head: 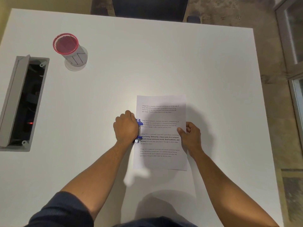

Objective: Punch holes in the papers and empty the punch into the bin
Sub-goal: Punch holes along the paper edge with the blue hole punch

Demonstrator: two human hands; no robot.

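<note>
Printed papers (161, 159) lie flat on the white table, right of centre. A blue hole punch (138, 123) sits over the papers' left edge, mostly hidden. My left hand (125, 127) rests curled on top of the punch, covering its lever. My right hand (191, 134) pinches the papers' right edge with thumb on top. A small bin (69, 49) with a pink mesh rim and a paper label stands at the far left of the table, well away from both hands.
An open grey cable hatch (23, 102) is set into the table (147, 66) at the left edge. A dark chair (150, 7) stands beyond the far edge. The table's right edge (260, 112) drops to a mottled floor.
</note>
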